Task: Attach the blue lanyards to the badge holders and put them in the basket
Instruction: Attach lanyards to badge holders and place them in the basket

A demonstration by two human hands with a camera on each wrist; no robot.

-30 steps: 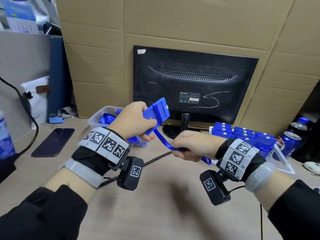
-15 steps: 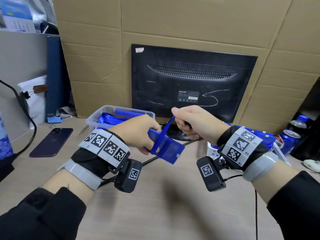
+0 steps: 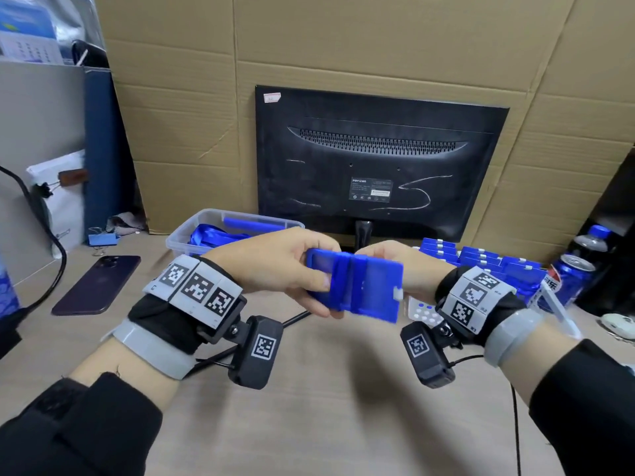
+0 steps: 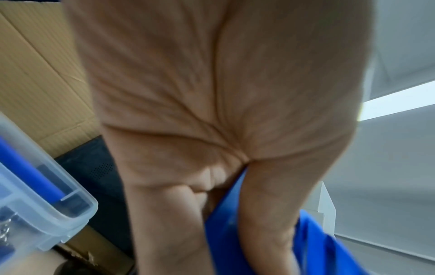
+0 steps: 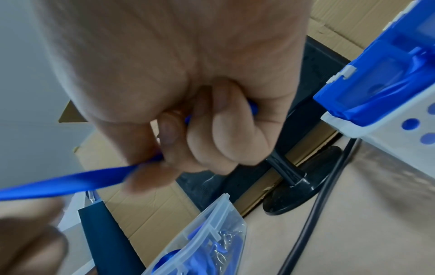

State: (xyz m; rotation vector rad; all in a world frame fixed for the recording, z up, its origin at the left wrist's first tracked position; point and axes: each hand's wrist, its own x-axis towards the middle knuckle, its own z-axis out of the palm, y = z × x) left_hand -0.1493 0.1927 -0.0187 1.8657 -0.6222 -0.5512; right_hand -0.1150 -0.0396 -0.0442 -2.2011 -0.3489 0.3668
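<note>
Your left hand (image 3: 275,269) is gripping the badge holder (image 3: 357,286) above the desk, while your right hand (image 3: 395,266) is pinching the lanyard (image 5: 70,181) in curled fingers. The holder is looking stiff and light, the strap limp and slippery; keep holding its edges.

A black monitor (image 3: 381,159) stands back-turned against cardboard sheets (image 3: 343,39); a dark phone (image 3: 96,285) lies on the desk, a blue soda can (image 3: 574,276) at far right.
</note>
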